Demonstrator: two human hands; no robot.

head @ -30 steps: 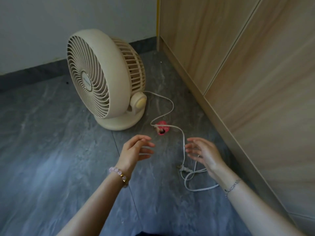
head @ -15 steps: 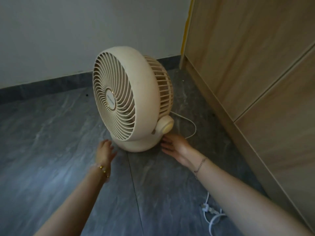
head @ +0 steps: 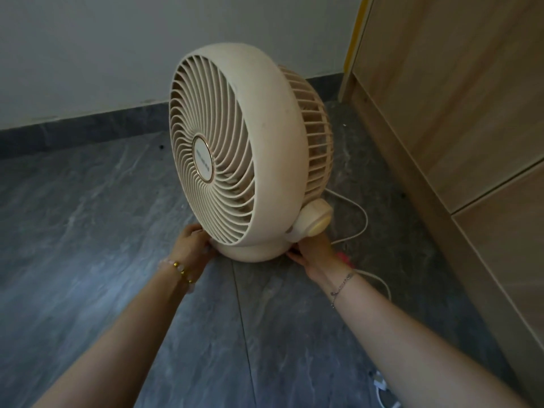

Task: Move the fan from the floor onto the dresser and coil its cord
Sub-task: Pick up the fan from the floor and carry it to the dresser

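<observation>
Fan [head: 250,160], cream-coloured and round, stands upright on the grey floor [head: 88,231] at the centre of the frame, now with a hand on each side of its base. Nearest the viewer, two bare forearms reach up from the lower edge. A moment ago both hands were open and only nearing the base; now the left hand [head: 192,245] curls against its left side and the right hand [head: 315,254] presses its right side, fingers tucked at the bottom edge. That suggests a lift is about to start, though the base has not left the floor. Its white cord [head: 360,228] trails loose on the floor behind the right wrist, uncoiled, with a small pink item [head: 343,257] beside it. Further back, a wooden cabinet [head: 456,113] fills the right side; its fronts are shut, contents unseen. A pale wall closes the top.
</observation>
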